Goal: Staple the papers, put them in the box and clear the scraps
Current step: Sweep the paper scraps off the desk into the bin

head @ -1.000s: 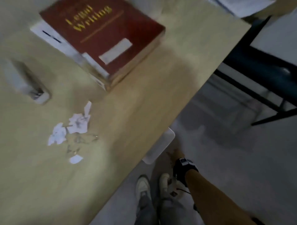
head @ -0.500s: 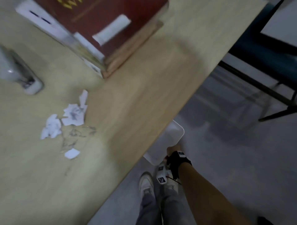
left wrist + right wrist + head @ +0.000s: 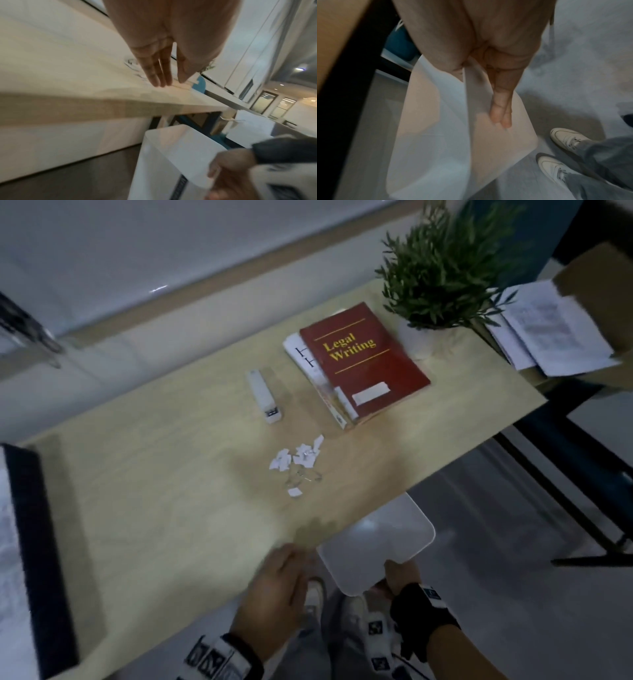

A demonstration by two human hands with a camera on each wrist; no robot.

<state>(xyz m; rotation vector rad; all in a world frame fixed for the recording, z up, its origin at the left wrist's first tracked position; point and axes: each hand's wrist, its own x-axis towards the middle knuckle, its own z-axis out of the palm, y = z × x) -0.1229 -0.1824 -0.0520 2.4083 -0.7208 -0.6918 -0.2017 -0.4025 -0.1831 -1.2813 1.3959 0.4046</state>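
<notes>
left hand [image 3: 159,65]: fingers straight over table edge [image 3: 102,102] | right hand [image 3: 229,162]: gripping white bin [image 3: 164,155]

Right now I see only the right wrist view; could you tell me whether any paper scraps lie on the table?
Observer: Yes, scraps lie in a small pile on the table.
Operator: Where is the left hand?
Observer: The left hand is at the table's near edge, fingers straight, short of them.
Operator: And the stapler?
Observer: The stapler lies beyond the scraps, left of a red book.
</notes>
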